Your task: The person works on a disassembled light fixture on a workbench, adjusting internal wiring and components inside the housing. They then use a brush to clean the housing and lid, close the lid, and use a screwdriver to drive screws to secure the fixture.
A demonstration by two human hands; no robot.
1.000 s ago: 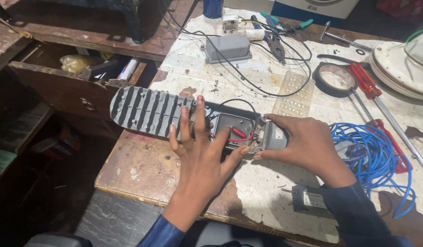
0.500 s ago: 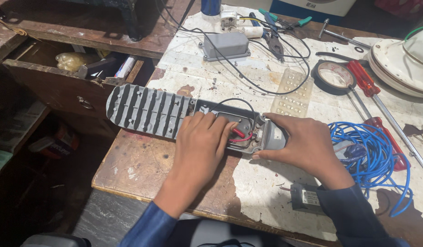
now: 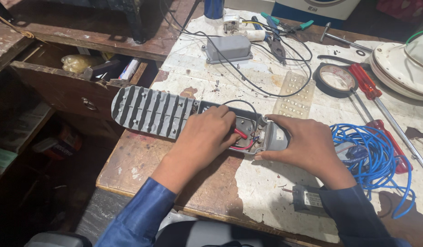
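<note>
1. Head view: a long grey lamp housing is lying flat on the worn tabletop, its long axis running left to right with a slight downward tilt toward the right. The ribbed, rounded end is pointing left and overhanging the tabletop's left edge; the open wiring end is pointing right.
2. Head view: the left hand is resting on the housing's open compartment, fingers curled down together into it, beside a red wire. Cannot tell whether they are pinching anything.
3. Head view: the right hand is gripping the housing's right end cap, thumb along the near side and fingers wrapping over the far side, clamped on the housing.
4. Head view: a thin black cable is looping from the compartment up toward a small grey box at the far side of the tabletop.
5. Head view: a coil of blue wire is lying just beside the right hand, on its right. Red-handled screwdrivers and a roll of black tape are sitting beyond it.
6. Head view: a clear ridged plastic strip is lying just behind the housing's right end.
7. Head view: an open wooden drawer is standing out to the left of the tabletop, near the ribbed end.
</note>
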